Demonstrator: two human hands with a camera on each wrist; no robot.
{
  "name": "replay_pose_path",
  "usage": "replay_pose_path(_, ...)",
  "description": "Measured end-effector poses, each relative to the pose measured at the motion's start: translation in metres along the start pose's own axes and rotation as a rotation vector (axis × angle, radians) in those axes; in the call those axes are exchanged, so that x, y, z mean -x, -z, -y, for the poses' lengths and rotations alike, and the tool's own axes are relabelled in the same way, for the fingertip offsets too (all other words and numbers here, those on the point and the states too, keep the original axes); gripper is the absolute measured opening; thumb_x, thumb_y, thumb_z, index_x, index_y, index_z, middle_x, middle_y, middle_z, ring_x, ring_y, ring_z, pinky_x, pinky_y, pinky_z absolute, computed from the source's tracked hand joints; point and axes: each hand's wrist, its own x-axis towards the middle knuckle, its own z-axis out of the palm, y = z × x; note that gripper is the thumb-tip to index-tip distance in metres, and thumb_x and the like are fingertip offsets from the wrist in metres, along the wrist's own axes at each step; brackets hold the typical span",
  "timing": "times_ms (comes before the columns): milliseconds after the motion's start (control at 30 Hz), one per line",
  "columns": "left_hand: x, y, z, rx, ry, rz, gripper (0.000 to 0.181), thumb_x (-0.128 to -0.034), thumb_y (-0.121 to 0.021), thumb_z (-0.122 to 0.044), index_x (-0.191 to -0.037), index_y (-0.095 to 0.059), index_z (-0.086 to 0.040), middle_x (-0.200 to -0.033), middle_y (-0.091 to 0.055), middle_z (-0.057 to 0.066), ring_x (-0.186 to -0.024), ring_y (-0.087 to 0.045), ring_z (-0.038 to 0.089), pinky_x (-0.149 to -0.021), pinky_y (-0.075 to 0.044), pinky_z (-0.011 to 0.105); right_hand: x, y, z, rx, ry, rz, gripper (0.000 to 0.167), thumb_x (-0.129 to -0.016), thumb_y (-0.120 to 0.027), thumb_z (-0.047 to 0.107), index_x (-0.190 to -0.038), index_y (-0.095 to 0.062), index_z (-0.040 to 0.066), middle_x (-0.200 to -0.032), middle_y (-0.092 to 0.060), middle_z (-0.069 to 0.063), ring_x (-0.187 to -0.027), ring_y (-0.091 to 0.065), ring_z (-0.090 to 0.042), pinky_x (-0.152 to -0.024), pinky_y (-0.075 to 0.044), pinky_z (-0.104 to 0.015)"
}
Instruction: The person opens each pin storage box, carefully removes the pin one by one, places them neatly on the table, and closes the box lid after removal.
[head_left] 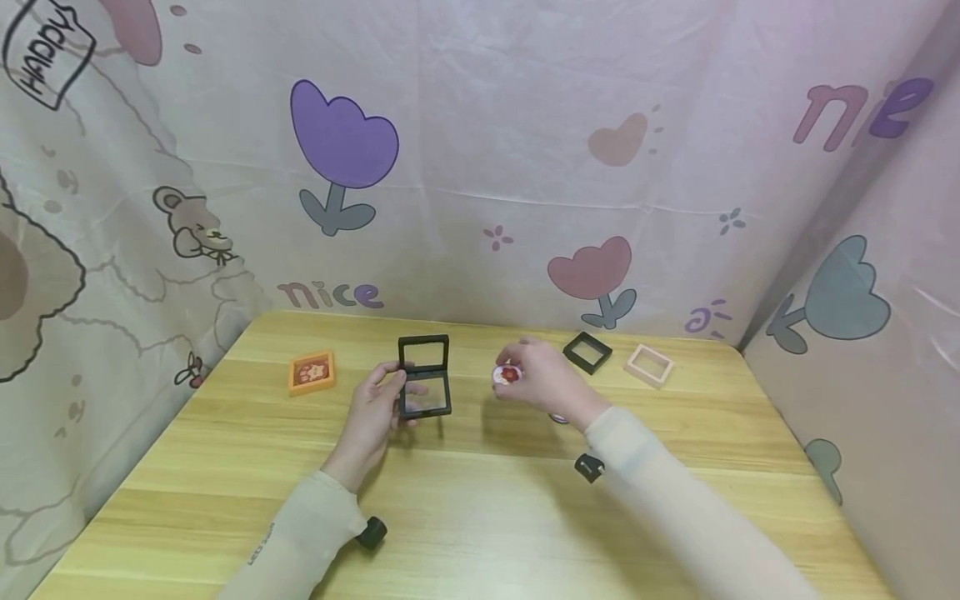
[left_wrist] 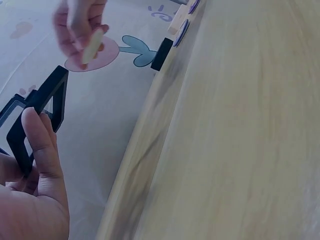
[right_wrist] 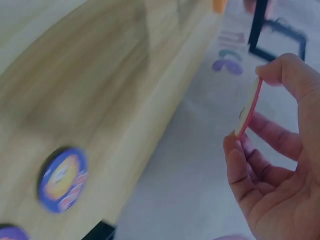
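Note:
My left hand [head_left: 377, 406] grips the left side of a black hinged display frame [head_left: 426, 414], which stands unfolded with clear panes in both halves. Over the table, my right hand [head_left: 546, 375] pinches a thin round badge [head_left: 507, 374] with a red design on its face. Seen edge-on in the right wrist view, the badge [right_wrist: 249, 107] sits between thumb and fingertips, apart from the black frame. A blue-rimmed round badge [right_wrist: 63, 180] lies on the table below the right hand, mostly hidden by the arm in the head view.
On the wooden table [head_left: 480, 517], an orange frame [head_left: 312, 372] holding a picture lies at the left. A black frame [head_left: 588, 352] and a pale pink frame [head_left: 649, 365] lie at the back right. Part of a purple round badge [right_wrist: 12, 233] shows too. A printed curtain [head_left: 465, 167] hangs behind.

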Motion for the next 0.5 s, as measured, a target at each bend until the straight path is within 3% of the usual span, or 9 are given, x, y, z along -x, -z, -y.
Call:
replay_pose_path(300,0.001,-0.004,0.001,-0.034,-0.002,0.004,0.036,-0.1171,-0.044,-0.027,-0.146,-0.053,-0.008,-0.096,-0.079,-0.003,-0.07,-0.072,0.01,-0.054,-0.052,0.019,0.013,-0.02,-0.041,-0.011,0.008,0.117,0.03,-0.084,-0.086,0.024,-0.11,-0.08,0.01,-0.101,-0.068,-0.004,-0.087,-0.06,-0.014,-0.079,-0.056,-0.028)
replay_pose_path(500,0.002,-0.005,0.001,-0.05,0.006,0.016,0.037,-0.1172,-0.043,-0.027,-0.147,-0.052,-0.008,-0.096,-0.079,-0.003,-0.07,-0.072,0.01,-0.054,-0.051,0.02,0.018,-0.036,-0.047,-0.002,0.022,0.163,0.021,-0.084,-0.086,0.023,-0.102,-0.08,0.013,-0.096,-0.065,0.001,-0.083,-0.056,-0.01,-0.077,-0.053,-0.026)
